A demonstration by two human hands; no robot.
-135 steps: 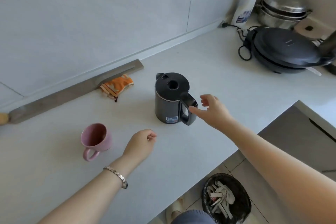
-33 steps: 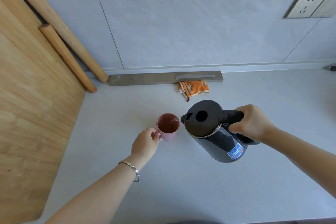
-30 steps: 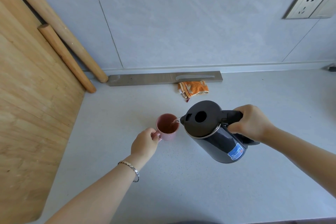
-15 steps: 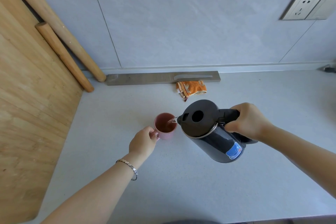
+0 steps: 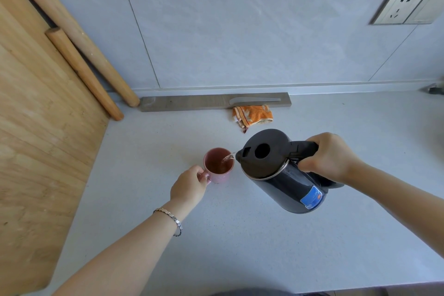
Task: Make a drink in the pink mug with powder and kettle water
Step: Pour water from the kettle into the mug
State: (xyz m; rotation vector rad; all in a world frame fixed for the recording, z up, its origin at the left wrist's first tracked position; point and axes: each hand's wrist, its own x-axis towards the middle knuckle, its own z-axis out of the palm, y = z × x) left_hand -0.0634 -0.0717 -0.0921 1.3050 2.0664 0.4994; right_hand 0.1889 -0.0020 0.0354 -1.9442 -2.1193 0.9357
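The pink mug (image 5: 222, 176) stands upright on the pale counter (image 5: 240, 235), with brownish liquid inside. My left hand (image 5: 188, 186) grips its handle from the near left. The black kettle (image 5: 286, 175) hangs tilted to the left just right of the mug, held by its handle in my right hand (image 5: 329, 156). A thin stream of water (image 5: 228, 157) runs from the spout into the mug. No powder container is in view.
A large wooden board (image 5: 36, 139) leans at the left with two wooden rolling pins (image 5: 79, 62) against the wall. A grey strip (image 5: 192, 102) and an orange cloth (image 5: 253, 115) lie by the wall. A wall socket (image 5: 400, 6) sits at the upper right.
Earlier the kettle stood on the counter with both hands free. Over the last second the kettle has stayed tilted and the pour has continued; hands and mug have barely shifted.
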